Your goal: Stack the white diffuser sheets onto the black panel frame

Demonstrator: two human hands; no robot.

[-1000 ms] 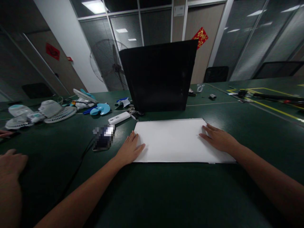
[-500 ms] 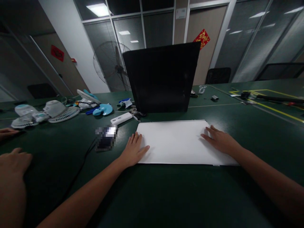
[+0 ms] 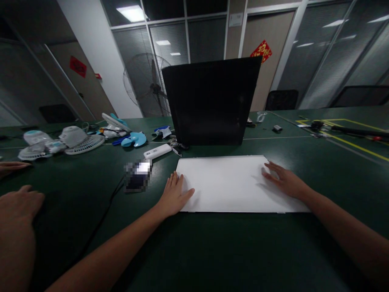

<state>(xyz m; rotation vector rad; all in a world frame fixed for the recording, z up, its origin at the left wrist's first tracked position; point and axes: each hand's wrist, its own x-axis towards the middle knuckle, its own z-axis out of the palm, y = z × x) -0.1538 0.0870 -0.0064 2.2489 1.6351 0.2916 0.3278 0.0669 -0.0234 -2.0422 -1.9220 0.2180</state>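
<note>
A flat white rectangular panel or sheet (image 3: 226,186) lies on the dark green table in front of me. My left hand (image 3: 174,196) rests over its left edge, thumb stretched onto the white surface and fingers flat. At the opposite edge, my right hand (image 3: 284,180) hovers or lightly touches near the far right corner, fingers extended and slightly bent; contact cannot be made out. Neither hand grips anything. Right behind the white sheet stands a large black panel (image 3: 212,101), looking like a screen, tilted upright.
Left of the sheet are a blurred-out phone-like device (image 3: 138,175) with a cable and a white stick-shaped device (image 3: 158,151). Farther left lie fan parts (image 3: 86,145) and a blue fan blade (image 3: 134,140). Another person's hand (image 3: 21,202) rests at the left edge. A clear cup (image 3: 261,117) stands behind.
The whole view has shifted slightly, so things sit a little farther right. My right hand's fingers look a bit more lifted and curved; my left hand keeps its place on the sheet.
</note>
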